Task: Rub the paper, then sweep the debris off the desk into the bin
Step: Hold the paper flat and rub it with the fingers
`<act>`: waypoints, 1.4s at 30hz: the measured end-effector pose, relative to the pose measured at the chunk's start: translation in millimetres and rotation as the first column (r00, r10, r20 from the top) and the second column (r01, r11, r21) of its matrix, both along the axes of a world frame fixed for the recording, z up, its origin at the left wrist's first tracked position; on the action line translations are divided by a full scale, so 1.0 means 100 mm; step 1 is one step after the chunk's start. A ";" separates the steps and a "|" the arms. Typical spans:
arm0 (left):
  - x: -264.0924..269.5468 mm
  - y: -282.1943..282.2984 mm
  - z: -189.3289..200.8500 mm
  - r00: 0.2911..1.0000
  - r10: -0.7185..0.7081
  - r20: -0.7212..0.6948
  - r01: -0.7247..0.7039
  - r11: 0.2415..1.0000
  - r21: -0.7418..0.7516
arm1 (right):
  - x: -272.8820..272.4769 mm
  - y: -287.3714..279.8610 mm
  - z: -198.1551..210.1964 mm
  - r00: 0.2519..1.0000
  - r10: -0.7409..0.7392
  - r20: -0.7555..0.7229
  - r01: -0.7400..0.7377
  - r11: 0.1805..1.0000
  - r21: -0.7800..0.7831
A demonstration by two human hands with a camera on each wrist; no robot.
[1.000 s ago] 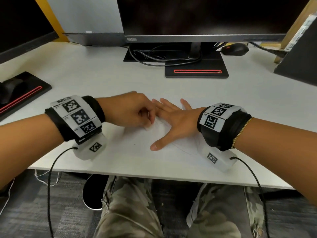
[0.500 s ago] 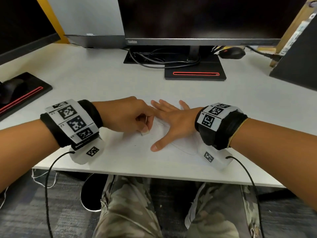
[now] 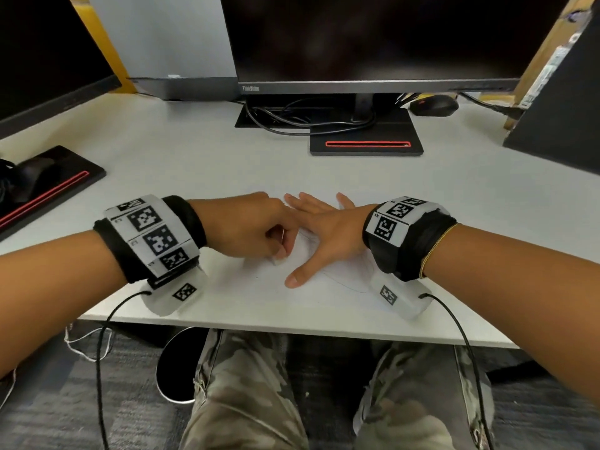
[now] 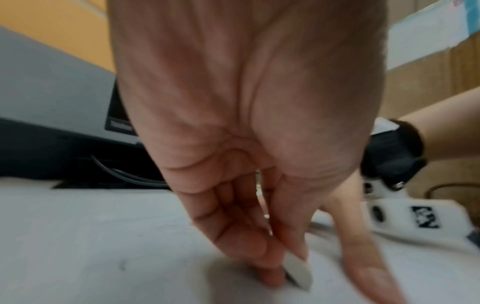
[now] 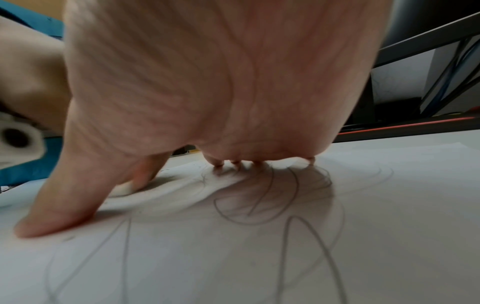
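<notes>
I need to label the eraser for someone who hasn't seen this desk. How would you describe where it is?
Start at the white desk in front of the big monitor, then find the paper at its near edge. The eraser is the small white block pinched in the left hand, its end on the sheet beside the flat right hand.

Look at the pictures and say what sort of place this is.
Most likely an office workstation: a white desk bearing a monitor on a stand with cables, a mouse beside it, and a second screen at the left.
</notes>
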State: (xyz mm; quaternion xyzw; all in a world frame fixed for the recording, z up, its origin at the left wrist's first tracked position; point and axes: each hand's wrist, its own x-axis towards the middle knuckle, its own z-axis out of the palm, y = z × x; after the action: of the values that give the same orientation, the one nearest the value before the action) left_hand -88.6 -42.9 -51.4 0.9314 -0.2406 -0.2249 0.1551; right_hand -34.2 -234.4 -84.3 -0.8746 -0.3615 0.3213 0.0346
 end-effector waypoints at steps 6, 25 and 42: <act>-0.06 -0.03 -0.01 1.000 -0.016 -0.015 0.016 0.999 0.040 | -0.02 -0.01 0.00 1.000 0.002 0.018 -0.002 1.000 -0.009; -0.04 0.09 0.00 0.989 0.140 0.057 -0.138 0.990 -0.038 | 0.08 -0.14 0.26 0.999 0.015 0.046 -0.013 0.999 -0.042; 0.24 -0.23 -0.07 0.979 0.204 -0.002 -0.203 0.971 -0.127 | 0.00 -0.19 -0.12 1.000 -0.016 0.010 0.015 0.999 0.049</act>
State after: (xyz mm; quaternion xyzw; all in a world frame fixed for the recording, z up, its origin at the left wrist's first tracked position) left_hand -64.9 -66.1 -58.5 0.9407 -0.1585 -0.1871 0.2345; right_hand -34.1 -253.2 -95.9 -0.8778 -0.3627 0.3076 0.0569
